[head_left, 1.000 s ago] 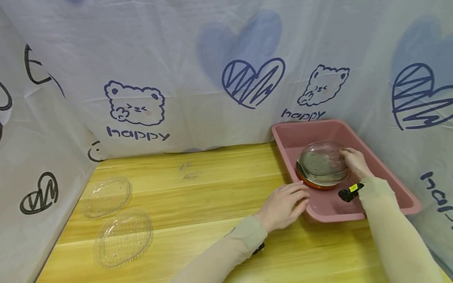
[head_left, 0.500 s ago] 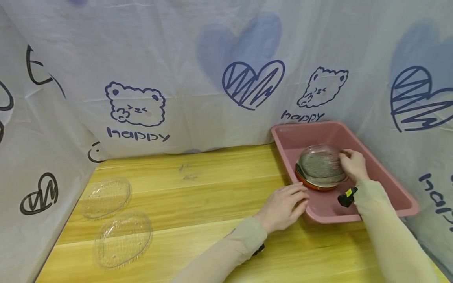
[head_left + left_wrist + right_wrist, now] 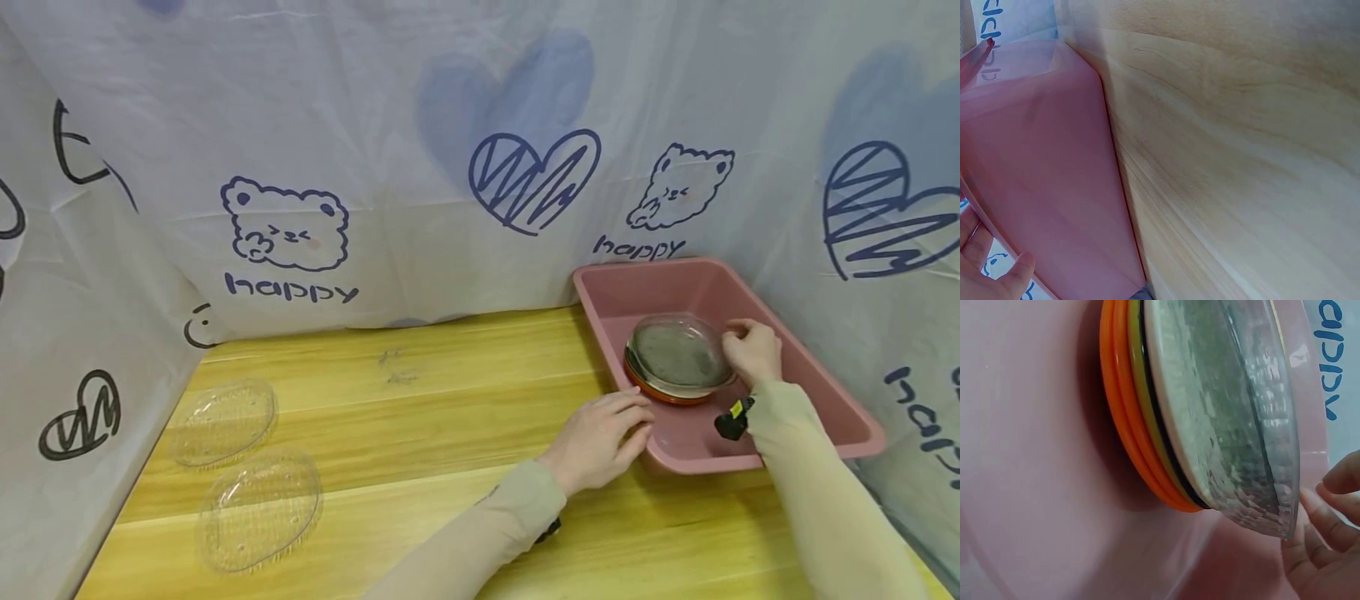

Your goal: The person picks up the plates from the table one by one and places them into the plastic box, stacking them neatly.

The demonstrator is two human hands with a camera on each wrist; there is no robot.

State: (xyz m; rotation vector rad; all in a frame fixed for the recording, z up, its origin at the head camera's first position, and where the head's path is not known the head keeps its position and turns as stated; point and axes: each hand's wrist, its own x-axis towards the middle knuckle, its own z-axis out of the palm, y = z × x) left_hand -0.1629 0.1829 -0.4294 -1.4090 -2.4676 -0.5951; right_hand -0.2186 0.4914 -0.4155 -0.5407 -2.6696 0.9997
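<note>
The right hand (image 3: 752, 350) is at the right edge of a clear textured plate (image 3: 678, 350), inside a pink basin (image 3: 693, 460). In the right wrist view its fingertips (image 3: 1297, 540) touch the rim of the clear plate (image 3: 1266, 456), while the thumb stands away from it. Under the clear plate lies a stack with orange (image 3: 1119, 394), yellow-green, black and whitish edges. The left hand (image 3: 600, 437) rests its fingers on the basin's near left rim, relaxed. In the left wrist view, the thumb (image 3: 1017, 275) lies along the rim.
Two clear, ribbed, rounded trays (image 3: 261, 510) lie on the wooden table (image 3: 420, 433) at the left, one behind the other. White printed cloth (image 3: 420, 250) hangs behind and on both sides. The basin stands close to the right-hand cloth.
The clear plate has come down from a tilt to lie on the stack. The right hand has lowered with it and loosened at its edge. The left hand has stayed in place.
</note>
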